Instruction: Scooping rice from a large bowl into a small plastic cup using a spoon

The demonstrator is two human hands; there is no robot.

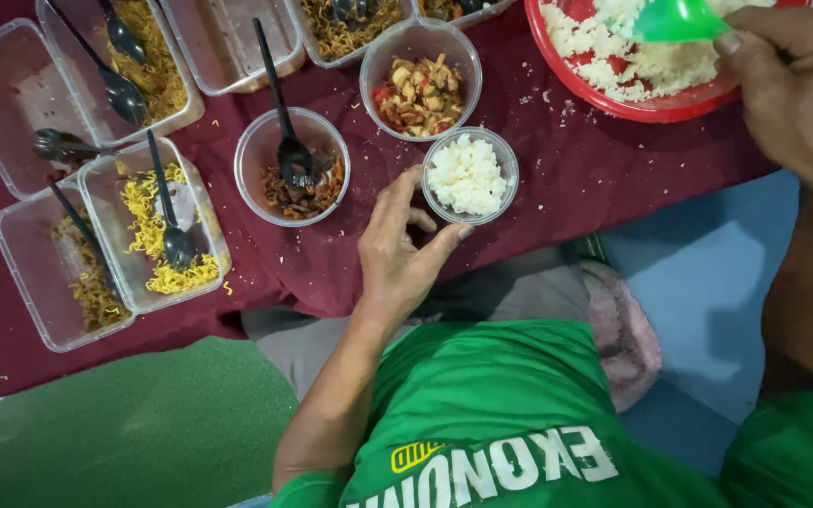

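While the left hand (pixel 397 254) cups the small rice cup (pixel 469 175) at frame centre with loosely curled fingers, right hand (pixel 792 89) upper right, fingers grasping a green scoop (pixel 675 19) over the red rice bowl (pixel 613 99).

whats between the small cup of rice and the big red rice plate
In the head view, only maroon cloth with scattered rice grains lies between the rice cup and the red plate.

Clear glossy plastic cup (pixel 470 176) and tubs (pixel 154 226) on matt maroon cloth (pixel 576 169); black plastic spoons (pixel 286 113).
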